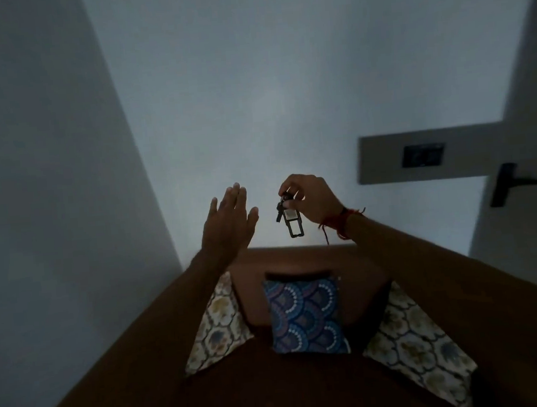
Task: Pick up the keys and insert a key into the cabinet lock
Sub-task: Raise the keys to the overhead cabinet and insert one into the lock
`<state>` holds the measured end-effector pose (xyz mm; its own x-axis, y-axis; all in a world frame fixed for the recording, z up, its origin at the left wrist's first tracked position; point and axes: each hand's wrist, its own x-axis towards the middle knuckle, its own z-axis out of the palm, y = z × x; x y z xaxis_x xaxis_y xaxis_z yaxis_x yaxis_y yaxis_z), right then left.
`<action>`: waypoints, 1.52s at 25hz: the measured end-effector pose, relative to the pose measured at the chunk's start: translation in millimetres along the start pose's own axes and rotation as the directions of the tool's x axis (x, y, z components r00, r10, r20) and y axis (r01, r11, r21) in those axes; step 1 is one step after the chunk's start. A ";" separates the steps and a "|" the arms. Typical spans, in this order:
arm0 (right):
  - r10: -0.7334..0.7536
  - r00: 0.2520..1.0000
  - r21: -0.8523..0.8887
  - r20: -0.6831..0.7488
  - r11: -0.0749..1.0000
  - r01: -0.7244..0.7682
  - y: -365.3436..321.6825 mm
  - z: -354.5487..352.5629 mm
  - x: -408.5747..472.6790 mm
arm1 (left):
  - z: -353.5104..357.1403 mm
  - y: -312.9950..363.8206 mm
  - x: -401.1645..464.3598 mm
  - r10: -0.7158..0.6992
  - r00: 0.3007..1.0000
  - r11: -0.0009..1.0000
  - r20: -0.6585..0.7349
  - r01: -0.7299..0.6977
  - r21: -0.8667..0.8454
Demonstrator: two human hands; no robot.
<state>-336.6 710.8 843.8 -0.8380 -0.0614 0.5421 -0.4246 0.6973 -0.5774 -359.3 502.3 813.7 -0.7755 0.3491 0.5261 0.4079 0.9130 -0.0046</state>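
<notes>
Just right of the frame's centre, keys: we see the keys (286,213) dangling in the air in front of the pale wall (251,91), a dark key on the left and a rectangular fob hanging lowest.
Keys against the fingers: the top of the bunch is pinched between the thumb and fingertips (288,203) of the right hand (309,201); everything else hangs free below them.
Right hand: curled and gripping the bunch, knuckles up, with a red thread (343,221) tied at the wrist.
Left hand: we find the left hand (228,221) left of the keys and apart from them, flat and spread, holding nothing.
Lower middle: a blue patterned cushion (306,315) leans on the brown headboard (298,262), between two floral pillows (218,329).
Right edge: a dark door handle (512,183) and, to its upper left, a dark switch plate (422,155).
</notes>
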 end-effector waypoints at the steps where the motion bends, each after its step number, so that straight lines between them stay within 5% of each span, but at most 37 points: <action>1: 0.005 0.999 -0.022 -0.041 1.000 -0.006 11.5 -27.6 5.2 | -1.0 21.9 20.1 0.039 0.999 0.999 -0.012 -0.039 -0.018; 9: 0.058 0.976 -0.109 -0.212 0.991 -0.082 132.2 -176.0 45.0 | 47.6 170.6 161.4 0.244 0.966 0.957 -0.082 -0.254 -0.139; 22: 0.062 0.947 -0.253 -0.315 0.956 -0.147 346.3 -330.3 122.6 | 143.2 347.1 348.5 0.337 0.938 0.911 -0.078 -0.346 -0.223; 38: 0.059 0.963 -0.149 -0.263 0.984 -0.101 578.9 -391.7 214.2 | 267.0 472.0 471.1 0.198 0.980 0.977 0.035 -0.194 -0.087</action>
<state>-627.7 1381.0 864.8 -0.7419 0.1698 0.6487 -0.2824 0.7983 -0.5320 -660.8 1154.1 832.4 -0.6959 0.5300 0.4846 0.5910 0.8060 -0.0327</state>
